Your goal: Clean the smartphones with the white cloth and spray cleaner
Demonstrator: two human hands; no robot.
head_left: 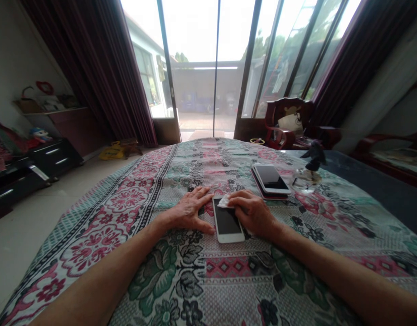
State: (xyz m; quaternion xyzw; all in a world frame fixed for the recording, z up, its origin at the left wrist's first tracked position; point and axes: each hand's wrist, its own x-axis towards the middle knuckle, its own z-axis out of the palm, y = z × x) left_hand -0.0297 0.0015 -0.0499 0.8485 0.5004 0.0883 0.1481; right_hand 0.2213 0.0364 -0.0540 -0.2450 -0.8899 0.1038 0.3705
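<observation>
The cloth-covered tabletop [225, 292] may ruck under pressure, so short, light strokes would likely suit the wiping that seems in hand. The person's left hand [190, 210] lies palm down with fingers spread, well placed to brace. The right hand [256, 213] has its fingers closed in a pinch; a loose wrist should keep the pressure even. A second phone [270, 177] lies beyond it to the right, so outward sweeps are best kept small. The phone [228, 222] lies flat, screen up, between the hands; the left thumb beside its edge could stop it sliding. The white wad [224, 202], pinched at the screen's upper end, would work best flattened, keeping bare fingertips off the glass.
</observation>
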